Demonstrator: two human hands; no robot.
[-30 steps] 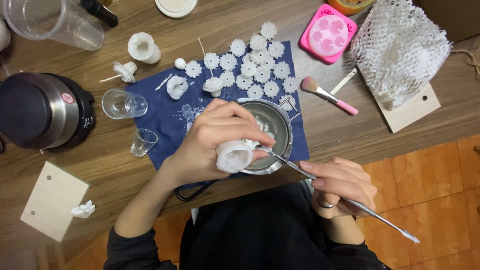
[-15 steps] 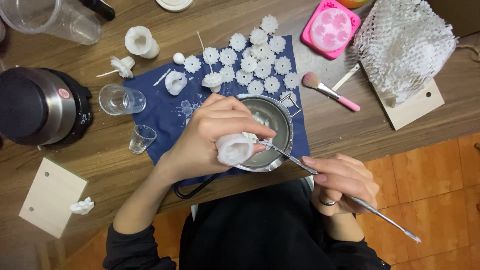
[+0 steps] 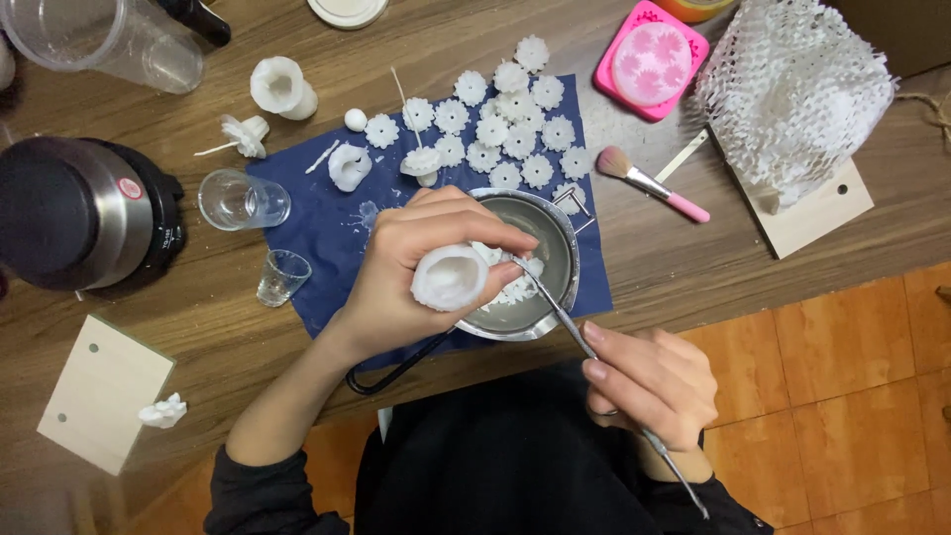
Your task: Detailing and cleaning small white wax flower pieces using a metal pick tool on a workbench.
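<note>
The left hand [image 3: 416,263] grips a white wax cup [image 3: 449,278] over the metal bowl [image 3: 555,287]. The right hand [image 3: 649,381] pinches a thin metal tool [image 3: 570,327]; scraping goes best with light strokes, cup steady.

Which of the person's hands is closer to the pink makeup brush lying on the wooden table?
Left. The left hand lies over the steel bowl, left of the pink makeup brush; the right hand is farther below, off the table edge.

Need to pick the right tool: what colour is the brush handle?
Pink, on the brush in the head view.

White flowers [image 3: 500,134] crowd behind the pan [image 3: 555,243]; glasses [image 3: 243,200] flank left; bare wood lies right.
</note>
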